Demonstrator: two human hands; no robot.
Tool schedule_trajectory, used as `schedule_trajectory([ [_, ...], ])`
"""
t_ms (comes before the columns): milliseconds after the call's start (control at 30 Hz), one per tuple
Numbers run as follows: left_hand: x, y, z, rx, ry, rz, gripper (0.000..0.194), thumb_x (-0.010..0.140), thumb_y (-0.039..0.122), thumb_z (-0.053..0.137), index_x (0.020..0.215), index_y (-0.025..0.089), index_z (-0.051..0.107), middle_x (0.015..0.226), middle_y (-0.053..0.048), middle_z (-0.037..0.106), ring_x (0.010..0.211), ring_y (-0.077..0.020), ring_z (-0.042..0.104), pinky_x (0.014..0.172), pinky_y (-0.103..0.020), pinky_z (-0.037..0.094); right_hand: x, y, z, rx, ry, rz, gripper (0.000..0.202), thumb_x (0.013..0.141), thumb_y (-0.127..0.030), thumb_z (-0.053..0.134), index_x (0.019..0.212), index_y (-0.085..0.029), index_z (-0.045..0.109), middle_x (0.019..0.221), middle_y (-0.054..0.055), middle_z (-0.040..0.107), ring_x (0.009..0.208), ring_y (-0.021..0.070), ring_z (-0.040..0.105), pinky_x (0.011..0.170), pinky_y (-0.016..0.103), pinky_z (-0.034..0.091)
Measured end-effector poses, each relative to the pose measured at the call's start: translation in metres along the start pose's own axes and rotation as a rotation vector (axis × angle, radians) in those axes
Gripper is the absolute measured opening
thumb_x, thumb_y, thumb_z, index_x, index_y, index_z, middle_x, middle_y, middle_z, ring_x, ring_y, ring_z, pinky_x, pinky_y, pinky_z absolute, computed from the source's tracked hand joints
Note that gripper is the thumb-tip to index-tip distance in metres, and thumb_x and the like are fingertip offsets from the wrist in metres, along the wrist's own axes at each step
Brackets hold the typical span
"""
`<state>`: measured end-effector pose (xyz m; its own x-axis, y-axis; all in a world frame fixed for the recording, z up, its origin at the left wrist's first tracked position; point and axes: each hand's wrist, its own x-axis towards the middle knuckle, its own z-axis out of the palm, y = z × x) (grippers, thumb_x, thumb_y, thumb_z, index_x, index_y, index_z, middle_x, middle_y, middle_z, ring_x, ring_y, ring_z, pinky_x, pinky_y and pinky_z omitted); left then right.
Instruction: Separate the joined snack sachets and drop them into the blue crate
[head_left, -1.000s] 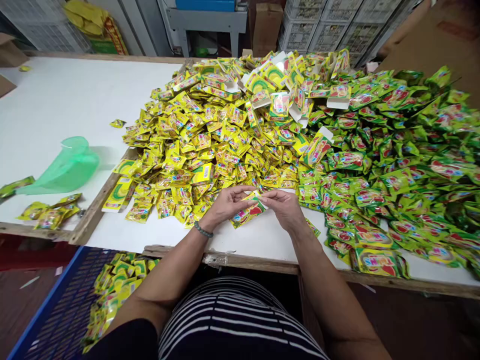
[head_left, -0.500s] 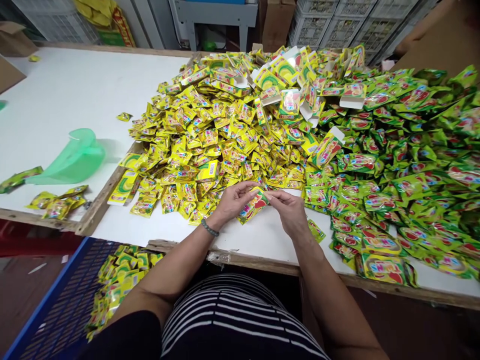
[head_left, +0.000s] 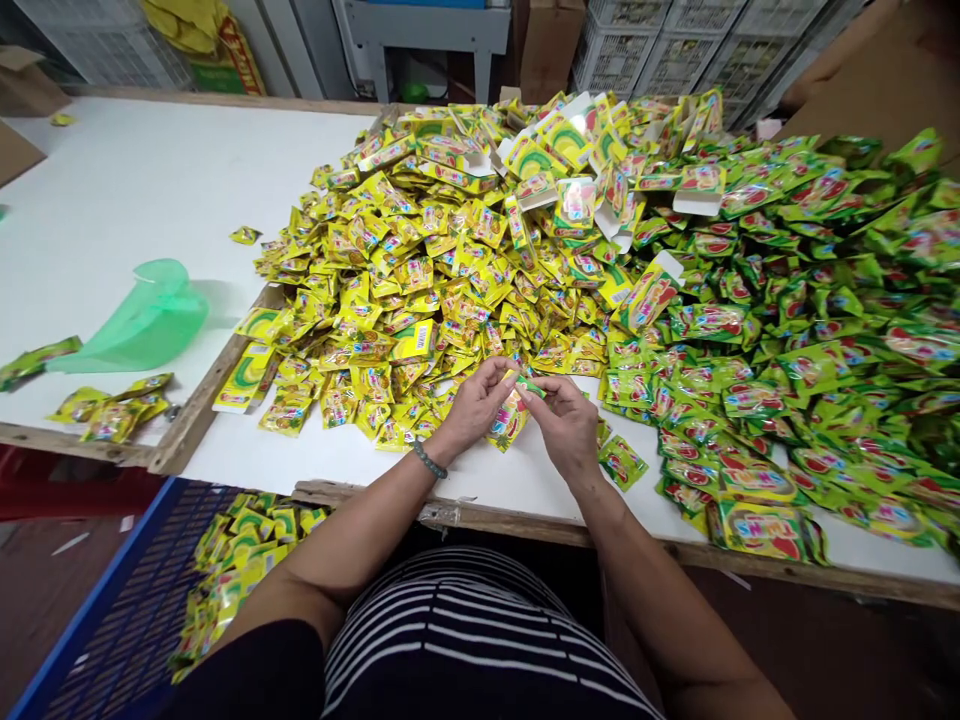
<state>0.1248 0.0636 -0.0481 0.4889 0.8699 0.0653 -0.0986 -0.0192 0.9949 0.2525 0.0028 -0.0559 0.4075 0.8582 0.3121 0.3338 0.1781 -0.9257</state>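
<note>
Carton (head_left: 510, 415) sat pinched between my left hand (head_left: 480, 400) and right hand (head_left: 564, 415) above the white table (head_left: 187, 175), crates (head_left: 616, 58) far right; it had turned since earlier

A green translucent scoop (head_left: 139, 320) lies near a blue plastic crate (head_left: 97, 600).

Small carton (head_left: 509, 422): turned steeper, less of its printed front visible than before. Left hand (head_left: 478, 402) and right hand (head_left: 564, 418) now closer together. Green packet (head_left: 623, 462) beside right wrist: more exposed than earlier.
</note>
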Motion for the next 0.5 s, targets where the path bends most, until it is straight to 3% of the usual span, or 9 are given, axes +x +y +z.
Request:
schedule_trajectory([
  [67,0.000,-0.002,0.000,0.026,-0.009,0.005,0.022,0.087,0.039,0.056,0.093,0.017,0.053,0.079,0.001,0.053,0.070,-0.0111,0.047,0.067,-0.023,0.040,0.002,0.003,0.000,0.023,-0.033,0.032,0.015,0.080,-0.035,0.067,0.085,-0.021,0.070,0.082,0.003,0.065,0.075,0.0170,0.060,0.069,0.032,0.050],
  [167,-0.003,0.004,-0.005,0.149,-0.026,-0.016,0.021,0.087,0.039,0.053,0.091,0.018,0.051,0.077,0.001,0.051,0.069,-0.0116,0.047,0.066,-0.023,0.040,0.004,0.006,-0.002,0.061,-0.181,0.060,0.021,0.083,-0.040,0.062,0.078,-0.021,0.071,0.078,0.003,0.066,0.075,0.0171,0.060,0.071,0.032,0.050],
  [267,-0.018,0.034,-0.025,0.385,-0.145,-0.075,0.023,0.089,0.041,0.049,0.090,0.018,0.053,0.074,0.001,0.052,0.066,-0.0121,0.048,0.063,-0.023,0.040,0.009,0.005,-0.007,0.044,-0.303,0.083,0.033,0.086,-0.046,0.056,0.071,-0.020,0.071,0.071,0.003,0.066,0.072,0.0177,0.061,0.071,0.033,0.050],
  [367,-0.056,0.081,-0.069,0.742,-0.234,-0.155,0.025,0.089,0.042,0.047,0.088,0.019,0.058,0.074,0.000,0.059,0.065,-0.0126,0.052,0.061,-0.022,0.041,0.027,0.006,-0.018,-0.113,-0.210,0.090,0.037,0.086,-0.050,0.055,0.078,-0.019,0.072,0.073,0.004,0.069,0.069,0.0177,0.060,0.067,0.031,0.049],
  [500,-0.130,0.122,-0.160,1.133,-0.180,-0.342,0.021,0.078,0.042,0.055,0.079,0.022,0.065,0.061,0.001,0.066,0.050,-0.0143,0.055,0.050,-0.022,0.038,0.065,0.026,-0.036,-0.405,-0.085,0.000,0.034,0.085,-0.045,0.057,0.100,-0.018,0.071,0.095,0.009,0.072,0.084,0.0238,0.063,0.079,0.038,0.049],
])
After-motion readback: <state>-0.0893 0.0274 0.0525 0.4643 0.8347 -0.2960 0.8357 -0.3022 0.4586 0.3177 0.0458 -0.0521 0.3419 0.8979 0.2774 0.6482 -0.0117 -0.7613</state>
